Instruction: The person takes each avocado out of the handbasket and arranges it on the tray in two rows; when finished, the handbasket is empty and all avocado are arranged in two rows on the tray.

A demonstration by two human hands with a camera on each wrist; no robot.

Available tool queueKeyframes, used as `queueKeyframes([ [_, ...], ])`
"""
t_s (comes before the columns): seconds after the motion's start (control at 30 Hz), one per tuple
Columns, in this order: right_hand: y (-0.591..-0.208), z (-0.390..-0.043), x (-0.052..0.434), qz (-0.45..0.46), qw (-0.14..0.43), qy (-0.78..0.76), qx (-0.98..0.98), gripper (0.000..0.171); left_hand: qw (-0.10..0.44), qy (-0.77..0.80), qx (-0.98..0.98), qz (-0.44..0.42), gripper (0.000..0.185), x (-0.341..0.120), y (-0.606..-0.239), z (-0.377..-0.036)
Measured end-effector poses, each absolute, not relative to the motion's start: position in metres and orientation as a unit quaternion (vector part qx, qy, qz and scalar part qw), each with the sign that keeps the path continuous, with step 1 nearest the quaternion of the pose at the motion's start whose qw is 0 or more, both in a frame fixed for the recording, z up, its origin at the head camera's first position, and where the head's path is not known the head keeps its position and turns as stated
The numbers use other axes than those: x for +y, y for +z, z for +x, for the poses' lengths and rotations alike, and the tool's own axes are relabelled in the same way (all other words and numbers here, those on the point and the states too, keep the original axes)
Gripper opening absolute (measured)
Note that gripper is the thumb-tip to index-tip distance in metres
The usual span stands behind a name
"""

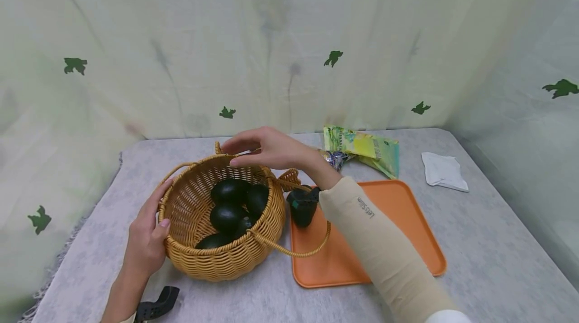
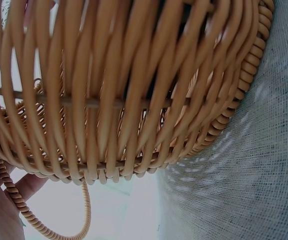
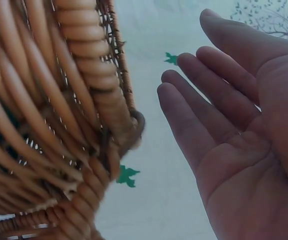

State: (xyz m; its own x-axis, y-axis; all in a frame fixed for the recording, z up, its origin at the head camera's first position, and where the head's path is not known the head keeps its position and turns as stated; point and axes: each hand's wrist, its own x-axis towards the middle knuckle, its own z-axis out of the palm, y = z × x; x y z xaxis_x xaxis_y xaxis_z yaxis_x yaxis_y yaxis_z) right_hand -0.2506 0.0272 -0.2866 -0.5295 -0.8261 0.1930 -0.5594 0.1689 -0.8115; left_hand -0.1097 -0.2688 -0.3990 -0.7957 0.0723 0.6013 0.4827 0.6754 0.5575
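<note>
A round wicker basket (image 1: 226, 265) stands on the grey cloth with several dark, glossy, oval avocado-like fruits (image 1: 227, 218) inside. My left hand (image 1: 147, 237) grips its left rim, thumb over the edge and fingers along the outer wall. Most of that hand is hidden behind the weave in the left wrist view. Above the far rim, my right hand (image 1: 271, 147) is held with its fingers extended. The right wrist view has the right palm (image 3: 239, 155) beside the basket wall (image 3: 28, 100), apart from it and holding nothing.
An orange tray (image 1: 393, 202) lies right of the basket, partly under the right forearm. A dark object (image 1: 302, 207) shows by the right wrist. Green-yellow packets (image 1: 362, 147) lie behind, with a white packet (image 1: 444, 171) farther right. A basket handle (image 1: 312, 252) loops over the tray.
</note>
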Motion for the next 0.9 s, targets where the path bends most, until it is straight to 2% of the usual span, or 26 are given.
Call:
queueKeyframes([
  [0.23,-0.287,-0.252,0.014,-0.473,0.174,-0.432,0.748,0.046,0.273,-0.373,-0.873,-0.157,0.062,-0.270,-0.400,-0.110],
  [0.43,-0.284,-0.252,0.004,-0.477,0.162,-0.404,0.764,0.044,0.269,-0.375,-0.873,-0.156,0.062,-0.269,-0.399,-0.109],
  [0.67,-0.279,-0.253,-0.008,-0.472,0.189,-0.376,0.774,0.045,0.262,-0.374,-0.878,-0.146,0.061,-0.269,-0.398,-0.108],
  [0.9,-0.276,-0.255,-0.019,-0.478,0.178,-0.316,0.800,0.042,0.264,-0.371,-0.878,-0.146,0.061,-0.269,-0.398,-0.109],
])
